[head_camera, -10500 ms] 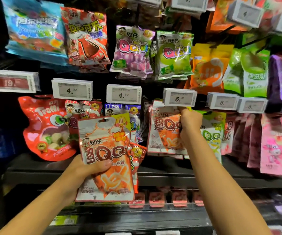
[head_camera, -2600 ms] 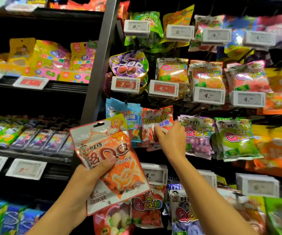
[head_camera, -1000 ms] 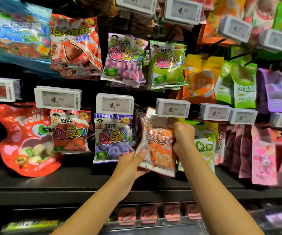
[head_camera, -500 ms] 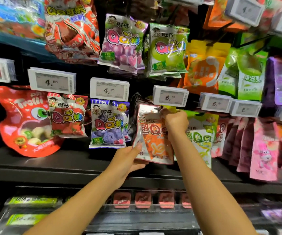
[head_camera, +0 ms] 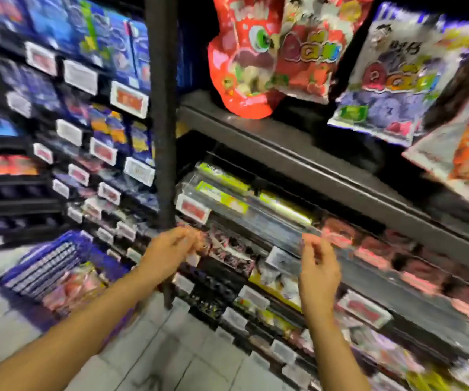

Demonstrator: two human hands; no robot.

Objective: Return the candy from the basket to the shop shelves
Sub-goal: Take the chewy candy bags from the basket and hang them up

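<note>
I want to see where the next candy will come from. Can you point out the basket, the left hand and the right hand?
basket (head_camera: 44, 262): head view, on its blue mesh side wall.
left hand (head_camera: 168, 252): head view, on the back of the hand.
right hand (head_camera: 319, 270): head view, on the back of the hand.

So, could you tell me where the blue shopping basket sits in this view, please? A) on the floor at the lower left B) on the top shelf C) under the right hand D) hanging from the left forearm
A: the blue basket stands on the tiled floor at lower left, beside the left hand, with candy bags inside.
</note>
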